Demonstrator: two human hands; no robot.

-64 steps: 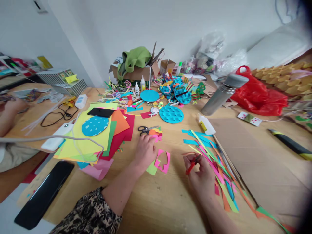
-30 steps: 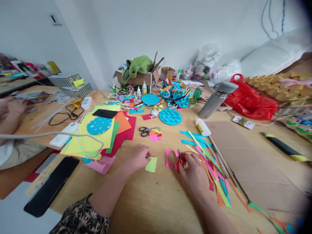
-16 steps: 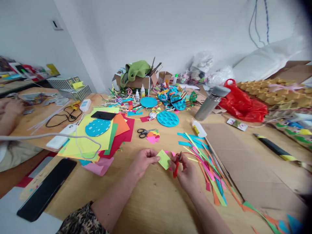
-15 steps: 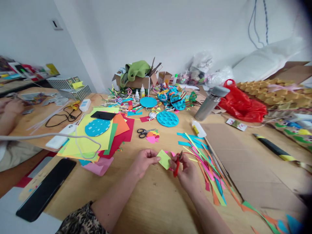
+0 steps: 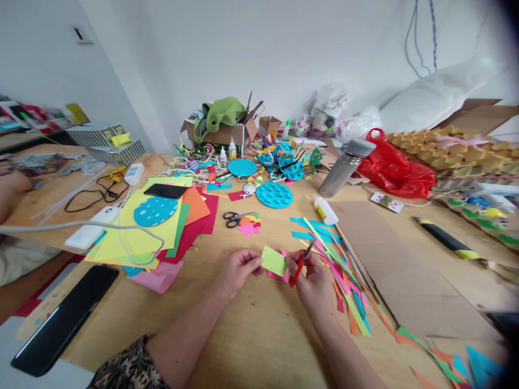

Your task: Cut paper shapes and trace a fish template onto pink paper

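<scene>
Between my hands is a small yellow-green piece of paper (image 5: 273,261), raised just above the wooden table. My left hand (image 5: 242,270) pinches its left edge between thumb and fingers. My right hand (image 5: 314,278) has red-handled scissors (image 5: 298,271) in its grip, blades pointing up and away, and its fingertips also touch the paper's right edge. Pink paper scraps (image 5: 279,274) lie under and behind the paper. Beyond my hands rest black-handled scissors (image 5: 235,218) next to a small pile of colourful cut paper shapes (image 5: 248,224).
Coloured paper sheets (image 5: 168,232) and a dark phone (image 5: 67,319) lie to the left. Paper strips (image 5: 344,275), a glue bottle (image 5: 325,209), a steel flask (image 5: 344,168) and flat cardboard (image 5: 389,259) are on the right. Another person's arm (image 5: 28,281) shows at far left.
The yellow-green paper has turned from a slanted to a nearly level position between my hands. The scissors' blades tilt further right. The whole view has shifted slightly.
</scene>
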